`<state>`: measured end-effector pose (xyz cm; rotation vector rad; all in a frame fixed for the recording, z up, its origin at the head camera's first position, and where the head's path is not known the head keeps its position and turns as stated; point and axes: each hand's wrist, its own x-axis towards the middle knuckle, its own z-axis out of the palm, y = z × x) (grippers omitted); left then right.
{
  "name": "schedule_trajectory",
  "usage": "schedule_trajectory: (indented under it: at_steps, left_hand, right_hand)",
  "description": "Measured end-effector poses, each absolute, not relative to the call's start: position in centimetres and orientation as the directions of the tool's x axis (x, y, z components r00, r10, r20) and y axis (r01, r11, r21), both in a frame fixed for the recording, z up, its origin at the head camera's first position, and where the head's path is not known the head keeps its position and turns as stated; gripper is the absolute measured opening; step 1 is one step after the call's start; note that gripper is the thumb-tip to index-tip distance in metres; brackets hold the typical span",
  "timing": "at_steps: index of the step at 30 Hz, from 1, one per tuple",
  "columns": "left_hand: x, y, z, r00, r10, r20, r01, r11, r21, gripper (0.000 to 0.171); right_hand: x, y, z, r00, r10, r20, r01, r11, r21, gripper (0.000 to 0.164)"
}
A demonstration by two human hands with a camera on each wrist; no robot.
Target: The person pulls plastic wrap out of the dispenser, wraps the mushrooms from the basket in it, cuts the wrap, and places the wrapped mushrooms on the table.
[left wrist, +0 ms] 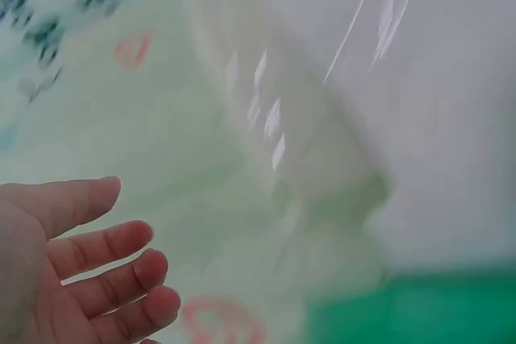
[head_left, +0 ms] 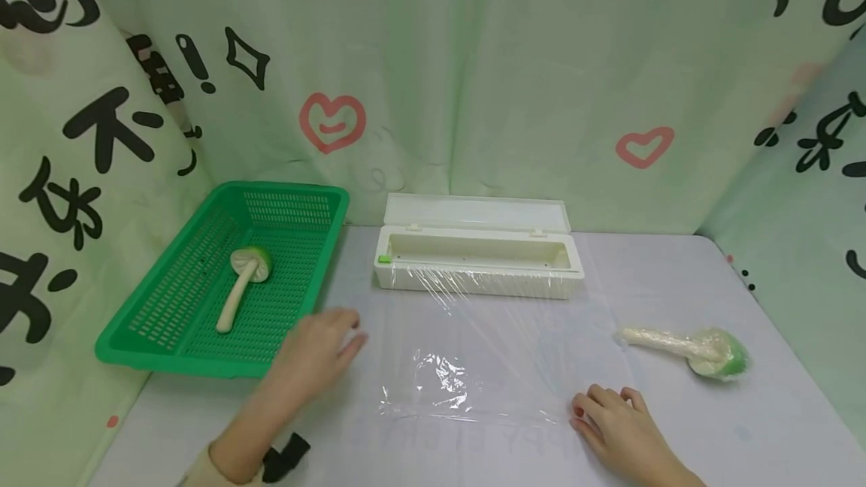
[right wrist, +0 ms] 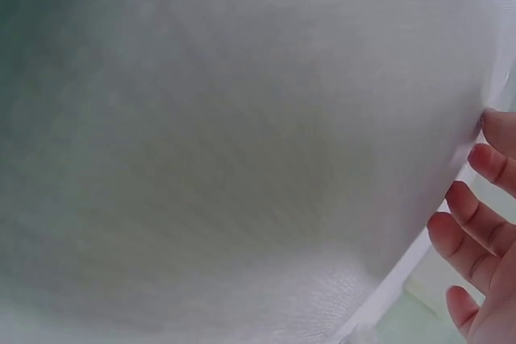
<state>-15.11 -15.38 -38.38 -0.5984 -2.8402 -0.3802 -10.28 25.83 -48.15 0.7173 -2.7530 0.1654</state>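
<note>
A sheet of clear cling film (head_left: 443, 378) runs from a white cling film dispenser box (head_left: 480, 284) down over the table. My left hand (head_left: 314, 352) hovers by the near right rim of a green basket (head_left: 183, 363), fingers loose and nothing held. Inside the basket lies a toy mushroom (head_left: 237, 299) with a green-and-white cap. At the film's near right corner is my right hand (head_left: 619, 431), fingers slightly bent. Its fingertips (right wrist: 455, 195) are right at the edge of a pale, blurred surface in the right wrist view. Film reflections show beyond my left hand (left wrist: 97, 279).
A second mushroom, wrapped in clear film (head_left: 717, 352), lies on the table at the right. The box's lid (head_left: 476, 213) stands raised at the back. A black strap (head_left: 286, 458) shows by my left wrist. A printed curtain (head_left: 473, 96) surrounds the white table (head_left: 676, 284).
</note>
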Motion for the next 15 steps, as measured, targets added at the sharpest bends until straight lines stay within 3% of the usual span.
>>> schedule_trajectory:
  at_steps: [4, 9, 12, 15]
  left_hand:
    - [-17.9, -19.4, -33.9, -0.891, 0.223, 0.395, 0.344, 0.900, 0.267, 0.018]
    - [-21.7, -23.6, -31.7, -0.871, 0.139, 0.471, 0.272, 0.935, 0.228, 0.020]
    - [-23.9, -25.6, -31.9, -0.892, 0.093, 0.443, 0.216, 0.947, 0.236, 0.022]
    - [-25.9, -27.4, -33.0, -0.943, 0.040, 0.332, 0.133, 0.956, 0.262, 0.028]
  right_hand:
    - [-10.1, 25.9, -48.1, -0.830, -0.462, 0.313, -0.497, 0.867, -0.037, 0.023]
    - [-10.2, 26.0, -48.2, -0.818, -0.477, 0.323, -0.512, 0.858, -0.031, 0.022]
    - [-10.3, 26.1, -48.2, -0.810, -0.486, 0.328, -0.523, 0.852, -0.029, 0.022]
    - [-10.3, 26.1, -48.3, -0.800, -0.497, 0.336, -0.535, 0.845, -0.024, 0.021]
